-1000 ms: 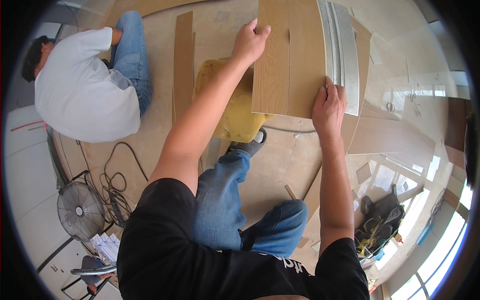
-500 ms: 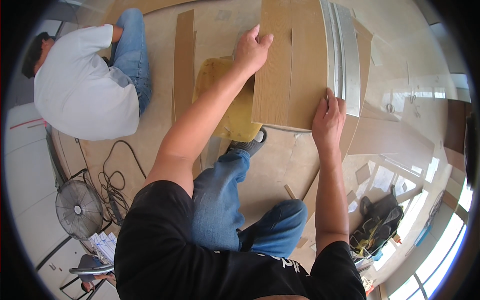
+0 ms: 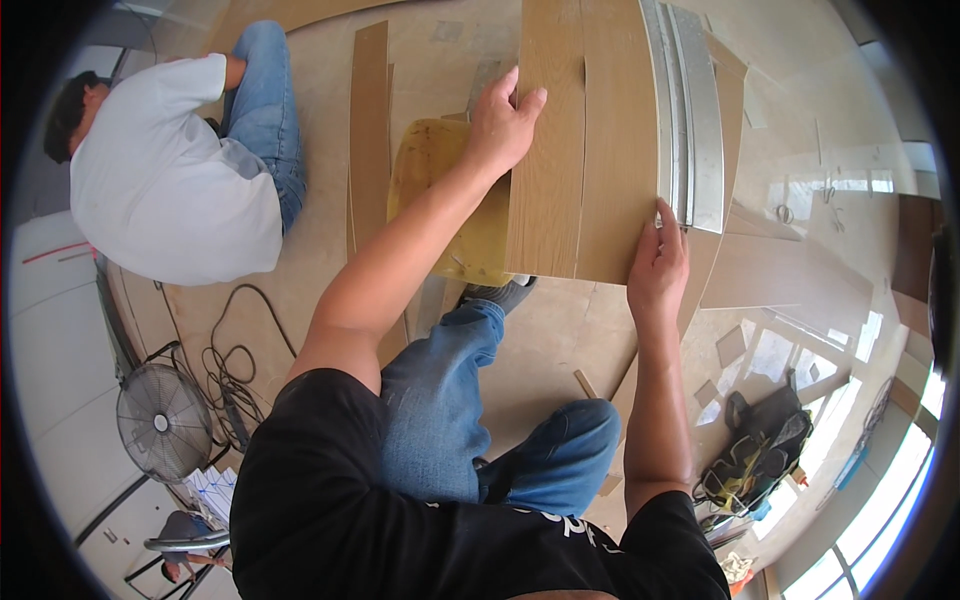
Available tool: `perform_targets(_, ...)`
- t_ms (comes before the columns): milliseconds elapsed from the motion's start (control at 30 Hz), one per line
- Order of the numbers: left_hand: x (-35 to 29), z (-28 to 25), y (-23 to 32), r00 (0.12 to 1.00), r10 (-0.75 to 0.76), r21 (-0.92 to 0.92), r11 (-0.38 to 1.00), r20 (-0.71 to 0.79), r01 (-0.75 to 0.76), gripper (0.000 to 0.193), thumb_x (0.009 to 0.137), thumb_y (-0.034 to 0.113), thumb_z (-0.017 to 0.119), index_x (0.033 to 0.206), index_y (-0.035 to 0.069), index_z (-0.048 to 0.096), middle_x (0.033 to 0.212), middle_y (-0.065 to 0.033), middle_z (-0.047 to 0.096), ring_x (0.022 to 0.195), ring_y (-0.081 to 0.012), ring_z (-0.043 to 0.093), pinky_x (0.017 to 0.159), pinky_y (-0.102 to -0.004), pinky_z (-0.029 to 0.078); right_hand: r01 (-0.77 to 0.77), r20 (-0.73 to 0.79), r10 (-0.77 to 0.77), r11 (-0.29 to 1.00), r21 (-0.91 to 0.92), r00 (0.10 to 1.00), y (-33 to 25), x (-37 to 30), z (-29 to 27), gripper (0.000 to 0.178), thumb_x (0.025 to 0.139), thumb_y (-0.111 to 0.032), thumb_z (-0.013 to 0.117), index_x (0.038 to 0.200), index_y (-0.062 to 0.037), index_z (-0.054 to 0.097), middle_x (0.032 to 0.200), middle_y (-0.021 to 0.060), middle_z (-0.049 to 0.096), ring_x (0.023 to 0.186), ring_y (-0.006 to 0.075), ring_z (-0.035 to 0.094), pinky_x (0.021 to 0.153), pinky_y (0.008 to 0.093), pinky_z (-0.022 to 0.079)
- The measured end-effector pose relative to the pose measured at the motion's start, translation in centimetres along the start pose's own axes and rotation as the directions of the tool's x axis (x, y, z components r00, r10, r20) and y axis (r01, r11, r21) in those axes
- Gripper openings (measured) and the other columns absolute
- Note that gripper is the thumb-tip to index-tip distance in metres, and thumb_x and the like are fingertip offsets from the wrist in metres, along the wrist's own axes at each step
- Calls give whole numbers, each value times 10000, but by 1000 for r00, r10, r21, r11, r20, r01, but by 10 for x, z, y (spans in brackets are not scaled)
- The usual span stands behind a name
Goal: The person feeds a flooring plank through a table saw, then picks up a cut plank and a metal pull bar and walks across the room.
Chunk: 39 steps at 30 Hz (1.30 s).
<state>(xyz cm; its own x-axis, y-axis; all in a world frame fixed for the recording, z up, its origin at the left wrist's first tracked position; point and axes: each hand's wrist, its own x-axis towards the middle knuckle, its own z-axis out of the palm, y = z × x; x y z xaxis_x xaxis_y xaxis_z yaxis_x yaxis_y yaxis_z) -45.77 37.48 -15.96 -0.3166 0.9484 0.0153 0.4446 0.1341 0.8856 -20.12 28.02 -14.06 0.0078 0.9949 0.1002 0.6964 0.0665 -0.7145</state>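
A wood-grain board [image 3: 615, 150] with a dark lengthwise seam lies in front of me. My left hand [image 3: 502, 128] grips its left edge, the thumb lying on top and the other fingers partly hidden at the edge. Near the board's close right corner, my right hand [image 3: 658, 265] pinches the right edge, its fingertips by the end of a silver metal rail [image 3: 703, 150]. That rail runs along the board's right side. A yellow stool-like piece [image 3: 455, 235] shows beneath my left forearm, partly under the board.
At the left, a person in a white shirt [image 3: 175, 180] sits on the floor. Below are coiled black cable [image 3: 230, 365] and a standing fan [image 3: 160, 422]. Narrow planks [image 3: 368, 130] lie left of the stool; a black tool bag [image 3: 757, 450] and offcuts [image 3: 733, 345] lie right.
The board has slid toward me, its close edge now nearer my knees. Both hands have come toward me with it, while the metal rail stays about where it was.
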Motion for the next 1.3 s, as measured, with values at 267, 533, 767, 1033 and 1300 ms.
perform_targets(267,67,1,-8,1000,-2,-33,999,6,3,715,941,356,682,1416,-118,436,1163,-192,675,1043,-206,637,901,-323,513,-75,24,75,997,20,997,-2,-6,3,390,1023,-202,501,1396,-92,534,823,217,676,754,384,663,693,455,514)
perform_targets(533,50,7,-20,999,36,-42,998,-25,-37,711,930,350,696,1408,-117,453,816,-28,570,730,-115,520,678,-285,488,-146,91,146,989,-4,985,-4,-23,-4,397,1036,-203,469,1410,-83,530,1068,203,694,919,333,693,809,400,528)
perform_targets(767,29,0,-19,998,66,78,995,-6,-65,725,919,356,692,1408,-119,447,753,-26,514,684,-129,488,628,-301,460,-169,110,165,985,27,980,4,-41,-6,402,1035,-199,474,1422,-99,523,972,206,701,853,334,698,769,395,534)
perform_targets(1033,20,0,-11,999,1,75,997,32,-4,736,930,374,673,1433,-101,425,796,-44,526,742,-153,511,698,-320,476,-180,112,179,984,0,977,7,-59,-11,402,1035,-181,483,1425,-88,517,850,202,676,743,269,681,693,369,524)
perform_targets(1300,61,11,-27,989,113,96,990,-90,-104,717,940,373,651,1426,-107,429,924,-102,558,858,-211,540,793,-346,490,-156,89,154,988,15,984,6,-70,-10,402,1012,-127,516,1405,-42,526,766,210,642,632,278,637,615,380,513)
